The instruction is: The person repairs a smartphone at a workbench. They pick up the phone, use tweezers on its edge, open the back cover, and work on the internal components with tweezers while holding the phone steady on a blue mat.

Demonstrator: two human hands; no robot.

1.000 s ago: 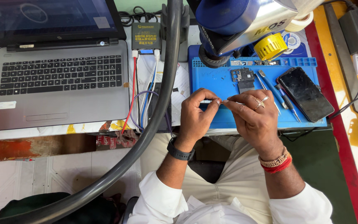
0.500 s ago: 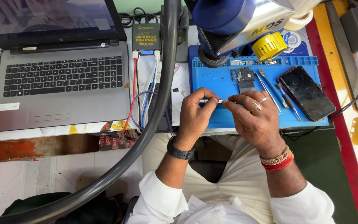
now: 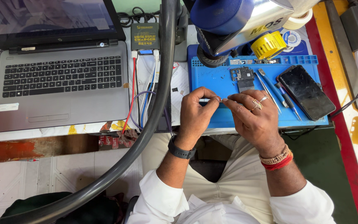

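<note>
My left hand (image 3: 196, 114) and my right hand (image 3: 251, 118) meet fingertip to fingertip over the front of a blue work mat (image 3: 220, 79). Between the pinched fingers sits a tiny pale part (image 3: 221, 99), too small to identify. A black band is on my left wrist; red and beaded bracelets are on my right. Behind the hands on the mat lie a small circuit board (image 3: 242, 74), tweezers and a screwdriver (image 3: 284, 97), and a black phone (image 3: 305, 92) face up.
A grey laptop (image 3: 61, 85) stands open at the left. A small charger box (image 3: 145, 36) with red and blue wires sits beside it. A blue microscope head (image 3: 233, 18) and a yellow tape roll (image 3: 269, 45) hang over the mat. A thick dark hose (image 3: 146, 132) curves across.
Both hands stay pinched together over the mat; the fingers shift only slightly. The view has moved a little.
</note>
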